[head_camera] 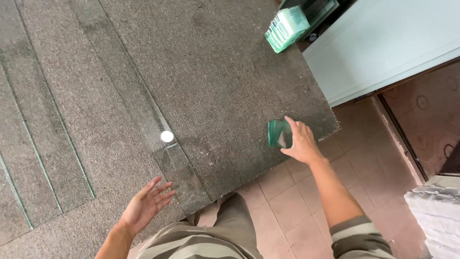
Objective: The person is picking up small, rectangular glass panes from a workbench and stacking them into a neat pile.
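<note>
The right hand [301, 142] gripped a small stack of glass pieces [279, 134] near the carpeted tabletop's [215, 72] corner, at 4 o'clock. The left hand [143, 205] hovered open and empty at 7 o'clock. Another glass stack [286, 27] lay at 1 o'clock.

Grey carpet-covered table [215, 72], front edge frayed near the right corner. Long clear glass strips [158, 129] lie flat on it, running diagonally, green edges showing, one with a bright light reflection. Small stack of green-tinted glass pieces [279, 134] lies near the right corner. Bigger stack of glass squares [286, 27] at the far edge.
</note>
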